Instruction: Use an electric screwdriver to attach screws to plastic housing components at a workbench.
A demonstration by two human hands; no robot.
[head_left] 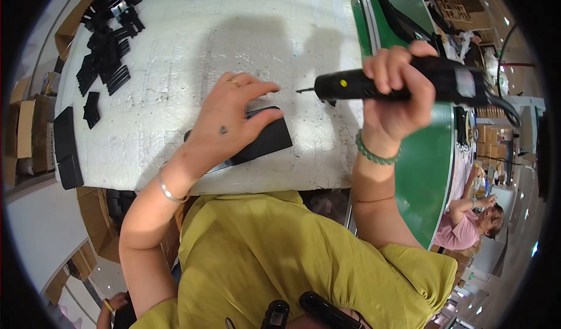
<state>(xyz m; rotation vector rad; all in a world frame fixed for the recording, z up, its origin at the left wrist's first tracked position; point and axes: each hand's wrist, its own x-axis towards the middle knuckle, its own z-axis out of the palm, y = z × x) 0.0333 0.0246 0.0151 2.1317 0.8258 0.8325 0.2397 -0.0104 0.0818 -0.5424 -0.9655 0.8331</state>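
Cardboard boxes (28, 127) stand left, a pink-shirted person (461, 231) right.

The wide fisheye head camera looks down from head height onto the white work surface (251, 42). The left hand (231, 115) and right hand (403, 86) appear at close range; peripheral lines curve strongly.

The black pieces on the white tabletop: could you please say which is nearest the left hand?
The long black piece partly hidden by the left hand; the other pieces lie clear of that hand.
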